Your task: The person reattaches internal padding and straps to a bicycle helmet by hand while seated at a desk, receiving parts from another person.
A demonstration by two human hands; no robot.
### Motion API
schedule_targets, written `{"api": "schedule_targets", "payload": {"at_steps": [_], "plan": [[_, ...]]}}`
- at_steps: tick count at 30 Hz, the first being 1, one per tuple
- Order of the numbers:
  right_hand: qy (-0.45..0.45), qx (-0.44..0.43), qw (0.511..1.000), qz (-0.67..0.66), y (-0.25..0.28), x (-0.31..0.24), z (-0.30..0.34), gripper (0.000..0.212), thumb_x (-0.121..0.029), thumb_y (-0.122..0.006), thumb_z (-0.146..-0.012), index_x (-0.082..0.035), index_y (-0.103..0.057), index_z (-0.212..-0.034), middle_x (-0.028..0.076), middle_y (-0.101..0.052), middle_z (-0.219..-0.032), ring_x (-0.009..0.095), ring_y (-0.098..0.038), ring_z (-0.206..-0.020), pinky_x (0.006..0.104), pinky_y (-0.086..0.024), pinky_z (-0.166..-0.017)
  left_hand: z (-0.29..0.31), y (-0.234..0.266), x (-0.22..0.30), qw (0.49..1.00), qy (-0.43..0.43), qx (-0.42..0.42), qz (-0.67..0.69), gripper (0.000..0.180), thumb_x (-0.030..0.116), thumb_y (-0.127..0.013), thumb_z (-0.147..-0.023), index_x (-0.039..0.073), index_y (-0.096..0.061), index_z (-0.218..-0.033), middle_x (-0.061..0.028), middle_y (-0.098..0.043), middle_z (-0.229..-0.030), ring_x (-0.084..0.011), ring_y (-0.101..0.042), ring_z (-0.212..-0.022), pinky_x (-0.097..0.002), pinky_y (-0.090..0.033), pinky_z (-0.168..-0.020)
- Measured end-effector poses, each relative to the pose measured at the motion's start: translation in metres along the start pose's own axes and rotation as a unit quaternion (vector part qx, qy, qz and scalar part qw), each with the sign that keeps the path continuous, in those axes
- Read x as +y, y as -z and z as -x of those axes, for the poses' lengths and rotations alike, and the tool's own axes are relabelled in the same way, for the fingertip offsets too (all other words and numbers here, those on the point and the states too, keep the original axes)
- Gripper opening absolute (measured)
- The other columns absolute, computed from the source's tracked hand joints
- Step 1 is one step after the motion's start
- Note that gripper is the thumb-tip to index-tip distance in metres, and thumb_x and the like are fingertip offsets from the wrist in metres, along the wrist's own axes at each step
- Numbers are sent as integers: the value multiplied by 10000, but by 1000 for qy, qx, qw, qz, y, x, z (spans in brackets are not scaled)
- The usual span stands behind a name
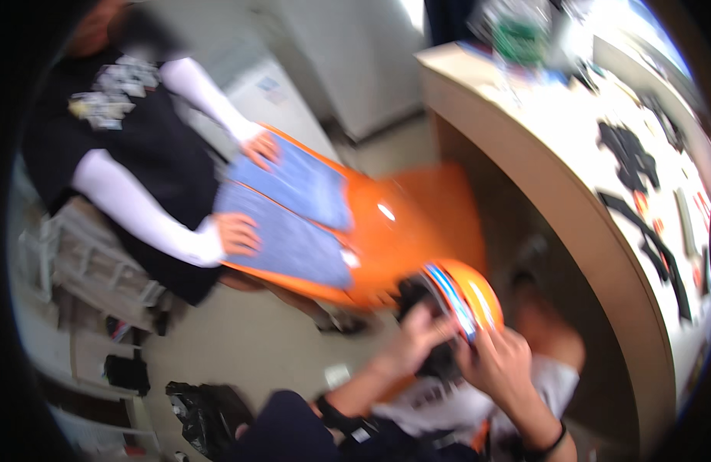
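A round orange helmet (482, 291) with blue and white stripes and dark parts at its edge is held between my hands, low in the middle of the view. My left hand (421, 339) grips its near left edge, thumb up along the side. At its right lower edge, the bent fingers of my right hand (498, 362) press on the shell. Motion blur hides the finer details. Just beyond the helmet lies a large, glossy orange panel (398, 219) with blue sheets (294, 185) on its left part.
Across from me, a person in black (113, 154) with white sleeves rests both hands on the blue sheets. A curved table (555, 138) on the right carries dark straps and tools (629, 154). A black plastic bag (205, 412) lies on the floor, near a metal frame (101, 258).
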State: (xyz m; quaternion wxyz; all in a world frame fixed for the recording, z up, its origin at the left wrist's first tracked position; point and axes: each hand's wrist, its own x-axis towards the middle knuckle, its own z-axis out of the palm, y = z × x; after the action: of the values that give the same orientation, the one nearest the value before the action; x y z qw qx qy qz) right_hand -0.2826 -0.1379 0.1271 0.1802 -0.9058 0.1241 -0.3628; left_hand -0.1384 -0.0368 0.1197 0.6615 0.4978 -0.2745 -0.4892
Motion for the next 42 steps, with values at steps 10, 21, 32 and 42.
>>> {"api": "schedule_targets", "payload": {"at_steps": [10, 21, 32, 42], "plan": [[-82, -31, 993, 74, 6, 6, 7, 186, -159, -661, -822, -23, -533, -830, 84, -525, -676, 227, -588, -574, 331, -496, -498, -15, -22, -27, 993, -24, 32, 107, 418, 142, -630, -917, 5, -449, -1269, -78, -561, -1181, -149, -524, -1116, -310, -383, -1014], [-158, -71, 984, 38, -18, 45, 15, 164, -95, -574, -898, 12, -481, -816, 181, -589, -683, 345, -606, -536, 414, -519, -490, -1, -5, -28, 988, -22, 86, 129, 539, 180, -570, -826, -30, -439, -1305, -118, -567, -1171, -184, -566, -1069, -339, -449, -949], [-249, -129, 958, 53, -19, 49, 8, 192, -121, -578, -891, 3, -459, -807, 207, -627, -721, 419, -606, -613, 485, -501, -585, 19, 84, -9, 931, -24, 78, 357, 618, 304, -449, -801, -59, -497, -1300, -254, -562, -1289, -370, -581, -1145, -499, -445, -1027], [-290, -117, 950, 8, -13, 64, 18, 220, -104, -575, -903, 8, -418, -798, 233, -589, -708, 432, -583, -637, 483, -457, -562, 41, 171, 10, 913, -166, -31, 372, 628, 376, -412, -930, -15, -403, -1422, -237, -420, -1455, -414, -448, -1305, -549, -328, -1109]]}}
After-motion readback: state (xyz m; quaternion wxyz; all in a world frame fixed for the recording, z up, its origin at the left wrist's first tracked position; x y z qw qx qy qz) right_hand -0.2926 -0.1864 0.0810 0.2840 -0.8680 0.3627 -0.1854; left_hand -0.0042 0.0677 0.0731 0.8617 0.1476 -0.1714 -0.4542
